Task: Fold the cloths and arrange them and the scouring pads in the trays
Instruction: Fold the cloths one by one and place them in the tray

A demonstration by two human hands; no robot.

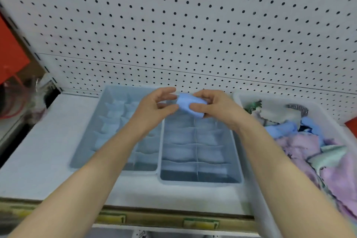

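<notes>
Left tray (87,141): grey, divided, on our shelf (38,150).
Left hand (154,106): our grip is narrow, thumb and fingertips pinching the left end of the cloth (190,105).
Right tray (201,182): just beside the left one.
Cloth: blue, folded small, above the trays' far end.
Right hand (216,106): our grip holds the cloth, thumb in front.
Bin (258,208): far right, heaped with loose cloths (301,147), one pad (297,108) at its far end.

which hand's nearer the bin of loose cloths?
Right. The right hand grips the blue cloth over the far end of the right tray, just left of the bin. The left hand pinches the cloth's other end, farther left.
</notes>
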